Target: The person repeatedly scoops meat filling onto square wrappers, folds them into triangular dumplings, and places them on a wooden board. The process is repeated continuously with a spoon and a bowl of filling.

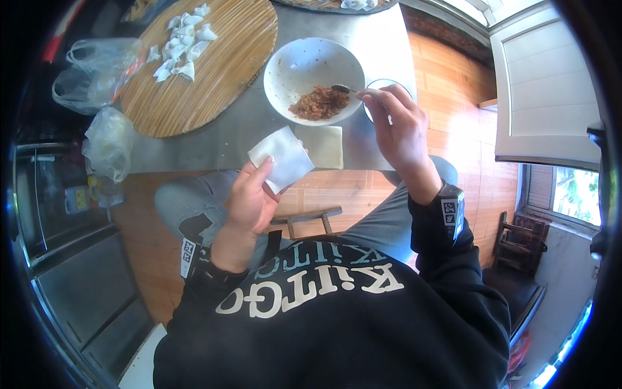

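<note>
My left hand holds a square white dough wrapper flat, with the thumb on top near its left corner. In my right hand is the handle of a metal spoon, pinched between thumb and fingers. The spoon's bowl end dips into reddish-brown minced filling in a white bowl. A stack of square wrappers lies at the table's near edge, just below the bowl. Behind my right hand, a round dish is partly hidden.
On a round slatted tray at the left sit several folded dumplings. Plastic bags lie beside it on the metal table. A second tray is cut off at the top. A wooden stool stands between my legs.
</note>
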`<action>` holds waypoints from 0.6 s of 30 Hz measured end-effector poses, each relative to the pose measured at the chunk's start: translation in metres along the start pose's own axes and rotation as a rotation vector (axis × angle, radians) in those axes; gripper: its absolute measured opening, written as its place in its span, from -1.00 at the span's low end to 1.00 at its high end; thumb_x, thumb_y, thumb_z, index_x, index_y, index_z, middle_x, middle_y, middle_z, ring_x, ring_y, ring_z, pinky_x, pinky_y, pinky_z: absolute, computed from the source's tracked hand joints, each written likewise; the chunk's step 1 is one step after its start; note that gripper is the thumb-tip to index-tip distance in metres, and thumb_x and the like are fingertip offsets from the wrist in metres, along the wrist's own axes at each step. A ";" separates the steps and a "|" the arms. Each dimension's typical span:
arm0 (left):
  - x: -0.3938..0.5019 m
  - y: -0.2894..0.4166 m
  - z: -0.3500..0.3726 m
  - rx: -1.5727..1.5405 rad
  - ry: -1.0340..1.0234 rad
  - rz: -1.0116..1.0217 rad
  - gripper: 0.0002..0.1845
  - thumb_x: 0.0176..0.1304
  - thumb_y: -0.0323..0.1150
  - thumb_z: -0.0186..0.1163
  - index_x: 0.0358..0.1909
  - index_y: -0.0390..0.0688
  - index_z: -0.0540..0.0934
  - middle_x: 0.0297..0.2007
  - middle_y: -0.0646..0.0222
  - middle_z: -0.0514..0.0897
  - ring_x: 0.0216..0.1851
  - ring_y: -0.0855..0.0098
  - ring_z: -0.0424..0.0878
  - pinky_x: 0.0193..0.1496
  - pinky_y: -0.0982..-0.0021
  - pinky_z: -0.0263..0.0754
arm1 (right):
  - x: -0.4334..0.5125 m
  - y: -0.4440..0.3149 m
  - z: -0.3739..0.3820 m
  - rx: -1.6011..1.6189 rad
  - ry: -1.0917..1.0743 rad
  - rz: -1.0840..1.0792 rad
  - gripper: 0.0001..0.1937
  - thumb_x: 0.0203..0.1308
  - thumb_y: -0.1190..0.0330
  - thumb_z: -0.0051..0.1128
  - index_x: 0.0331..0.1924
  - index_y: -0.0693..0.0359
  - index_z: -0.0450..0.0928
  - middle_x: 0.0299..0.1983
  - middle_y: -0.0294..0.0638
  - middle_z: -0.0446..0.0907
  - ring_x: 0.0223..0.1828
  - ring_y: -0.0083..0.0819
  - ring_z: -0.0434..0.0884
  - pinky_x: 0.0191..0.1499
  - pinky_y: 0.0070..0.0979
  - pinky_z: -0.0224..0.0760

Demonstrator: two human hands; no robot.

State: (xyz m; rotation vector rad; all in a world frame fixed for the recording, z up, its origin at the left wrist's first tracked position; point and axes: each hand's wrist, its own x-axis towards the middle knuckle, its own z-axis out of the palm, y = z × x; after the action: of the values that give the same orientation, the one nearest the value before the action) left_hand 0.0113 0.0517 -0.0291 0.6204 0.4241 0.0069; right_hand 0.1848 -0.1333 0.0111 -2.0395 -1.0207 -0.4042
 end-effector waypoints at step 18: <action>0.007 -0.005 0.016 -0.195 0.019 0.014 -0.54 0.52 -0.37 -0.20 0.33 -0.43 0.25 0.27 0.02 0.45 0.33 0.18 0.41 0.42 0.17 0.25 | -0.006 0.008 0.006 0.430 0.022 0.443 -0.78 0.40 0.39 0.05 -0.30 0.33 0.67 -0.51 -0.25 0.61 -0.59 -0.61 0.50 -0.52 -0.62 0.35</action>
State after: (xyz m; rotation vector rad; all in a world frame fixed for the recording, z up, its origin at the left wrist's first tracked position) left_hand 0.0231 0.0395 -0.0227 0.4311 0.4317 0.0672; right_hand 0.1863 -0.1350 0.0000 -1.7904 -0.5545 0.0276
